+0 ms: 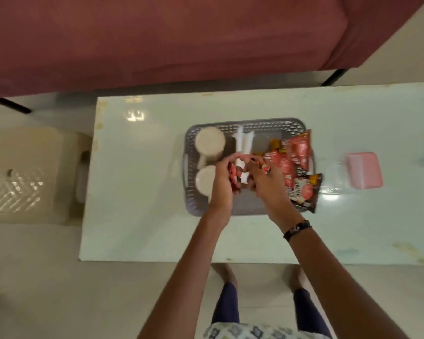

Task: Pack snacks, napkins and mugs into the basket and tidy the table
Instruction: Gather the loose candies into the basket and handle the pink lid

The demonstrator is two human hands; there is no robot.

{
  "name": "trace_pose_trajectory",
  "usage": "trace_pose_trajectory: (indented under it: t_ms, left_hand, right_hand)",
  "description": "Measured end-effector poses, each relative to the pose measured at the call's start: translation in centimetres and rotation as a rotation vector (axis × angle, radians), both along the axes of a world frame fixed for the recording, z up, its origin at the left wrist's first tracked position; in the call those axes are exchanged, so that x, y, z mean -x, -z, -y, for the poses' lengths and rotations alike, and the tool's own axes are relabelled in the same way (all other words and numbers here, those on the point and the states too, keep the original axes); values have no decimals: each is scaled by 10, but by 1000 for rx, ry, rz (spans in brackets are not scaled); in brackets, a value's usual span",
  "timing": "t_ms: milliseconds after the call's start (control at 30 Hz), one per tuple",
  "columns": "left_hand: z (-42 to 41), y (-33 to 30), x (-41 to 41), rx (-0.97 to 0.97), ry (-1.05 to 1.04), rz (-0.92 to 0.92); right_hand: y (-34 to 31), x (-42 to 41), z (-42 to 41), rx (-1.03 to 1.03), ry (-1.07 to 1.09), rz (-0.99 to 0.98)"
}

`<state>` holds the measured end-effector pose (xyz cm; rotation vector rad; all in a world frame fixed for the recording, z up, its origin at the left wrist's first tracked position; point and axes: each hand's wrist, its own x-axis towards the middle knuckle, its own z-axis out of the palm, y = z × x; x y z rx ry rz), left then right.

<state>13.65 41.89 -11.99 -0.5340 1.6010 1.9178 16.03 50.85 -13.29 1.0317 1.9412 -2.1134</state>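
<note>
Basket [245, 123] sitting mid-table, holding two mugs [209, 144], napkins [242, 143], snack packets [300, 149]. Left hand [222, 184] and right hand [264, 179] each pinching a small red wrapper [61, 172] over it. Risk: overhanging packets are likely tipping out rightward if nudged.

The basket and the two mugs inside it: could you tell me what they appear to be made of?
The basket looks like moulded grey plastic, matte, judging by its perforated lattice walls and rounded corners. The two mugs, one behind the other, look like glazed white ceramic with smooth, slightly shiny surfaces, though blur leaves plastic possible.
</note>
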Motion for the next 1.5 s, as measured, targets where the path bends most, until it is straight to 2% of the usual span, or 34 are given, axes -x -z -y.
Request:
trace_pose_trajectory:
  t_ms: [133,233,433,533,733,933,1067,1200,1367,1433,1500]
  left_hand:
    - [-93,4,-43,38,186,-25]
    - [-157,23,-72,100,250,-87]
    - [-248,58,-102,256,-22,-29]
    - [-272,71,-100,365,-13,-7]
    - [-278,77,-96,495,184,-35]
    - [-267,65,-112,403,43,19]
    - [-262,61,-110,380,28,16]
    - [-256,60,-109,370,46,-1]
    - [-250,63,-109,362,39,11]
    - [-248,64,-109,362,41,11]
    - [-248,65,-108,366,46,6]
  right_hand:
    - [1,-46,-88,-3,131,59]
    - [8,-72,-149,-31,160,96]
    - [31,-99,-235,-36,84,229]
    - [39,-101,-256,-30,70,249]
    - [54,-99,-271,-105,52,252]
    - [58,-86,-259,-320,-84,163]
    - [60,-77,-258,-499,-142,185]
    - [61,-78,-261,-417,-26,186]
    - [59,-74,-259,-150,-54,161]
    - [58,-72,-257,-210,-92,188]
    - [58,-73,-255,-353,-113,208]
